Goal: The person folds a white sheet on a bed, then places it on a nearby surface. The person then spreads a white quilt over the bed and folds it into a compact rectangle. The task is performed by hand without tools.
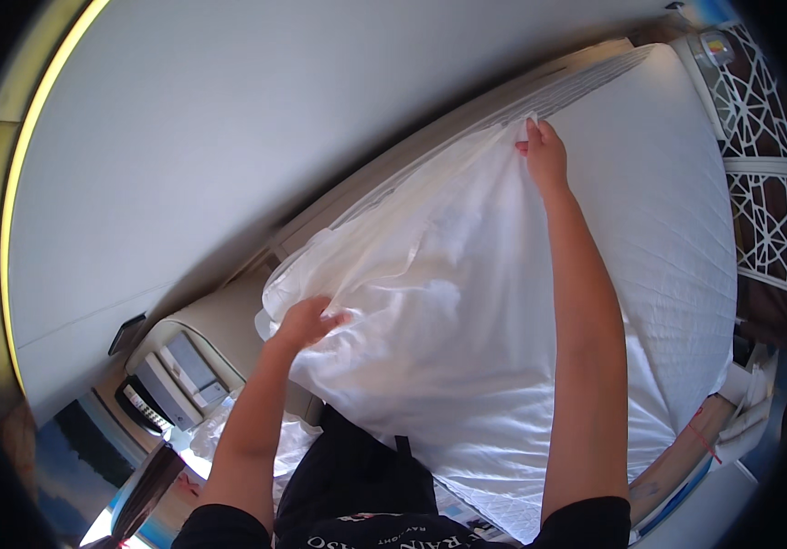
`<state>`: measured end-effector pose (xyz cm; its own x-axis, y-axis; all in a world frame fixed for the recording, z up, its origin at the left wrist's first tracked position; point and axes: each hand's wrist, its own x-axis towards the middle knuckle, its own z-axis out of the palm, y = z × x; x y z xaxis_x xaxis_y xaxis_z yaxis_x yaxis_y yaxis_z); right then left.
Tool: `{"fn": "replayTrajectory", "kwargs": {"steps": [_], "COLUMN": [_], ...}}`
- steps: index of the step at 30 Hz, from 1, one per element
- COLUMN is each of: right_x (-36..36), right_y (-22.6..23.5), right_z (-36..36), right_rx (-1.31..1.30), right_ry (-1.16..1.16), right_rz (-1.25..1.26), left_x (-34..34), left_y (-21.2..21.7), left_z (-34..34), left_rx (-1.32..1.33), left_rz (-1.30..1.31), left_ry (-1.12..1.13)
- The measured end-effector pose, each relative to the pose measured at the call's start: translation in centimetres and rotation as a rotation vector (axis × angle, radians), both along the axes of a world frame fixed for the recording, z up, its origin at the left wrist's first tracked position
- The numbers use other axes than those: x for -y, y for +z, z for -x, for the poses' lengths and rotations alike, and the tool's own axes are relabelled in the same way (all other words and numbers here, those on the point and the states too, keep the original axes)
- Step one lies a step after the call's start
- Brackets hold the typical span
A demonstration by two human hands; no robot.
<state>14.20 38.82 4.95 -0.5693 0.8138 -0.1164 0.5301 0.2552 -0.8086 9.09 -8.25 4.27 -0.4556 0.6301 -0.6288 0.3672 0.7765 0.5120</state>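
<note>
A thin white bed sheet (430,311) is spread, wrinkled, over part of a white quilted mattress (677,210). Its upper edge is pinched between the thumb and fingers of my right hand (543,157), which reaches far out with the arm nearly straight. At the near left corner of the mattress, my left hand (309,324) has its fingers closed on the sheet, and the thin cloth partly covers the fingertips. Between both hands the cloth runs in long pulled folds. Part of the mattress on the right lies bare.
A pale wall (229,110) rises beyond the bed's far side. Left of the bed stands a rounded beige cabinet (229,316) with boxes (188,366) beside it. White lattice panels (764,101) stand at the right end. My dark-clothed legs (357,476) are close to the bed's near edge.
</note>
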Motion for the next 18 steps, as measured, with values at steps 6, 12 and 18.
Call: {"fn": "replayTrajectory", "kwargs": {"steps": [6, 12, 18], "right_x": [-0.4, -1.8, -2.9], "right_y": [-4.3, -9.1, -9.3], "right_z": [2.3, 2.6, 3.0], "right_rx": [0.068, 0.259, 0.261], "right_ry": [-0.04, 0.022, -0.116], "right_rz": [0.016, -0.362, -0.279], "left_x": [7.8, 8.3, 8.8], "left_y": [-2.6, -2.5, 0.3], "left_z": [2.6, 4.3, 4.5], "left_rx": [0.296, 0.34, 0.336], "left_rz": [0.021, 0.109, 0.363], "left_ry": [0.387, 0.427, 0.098]}}
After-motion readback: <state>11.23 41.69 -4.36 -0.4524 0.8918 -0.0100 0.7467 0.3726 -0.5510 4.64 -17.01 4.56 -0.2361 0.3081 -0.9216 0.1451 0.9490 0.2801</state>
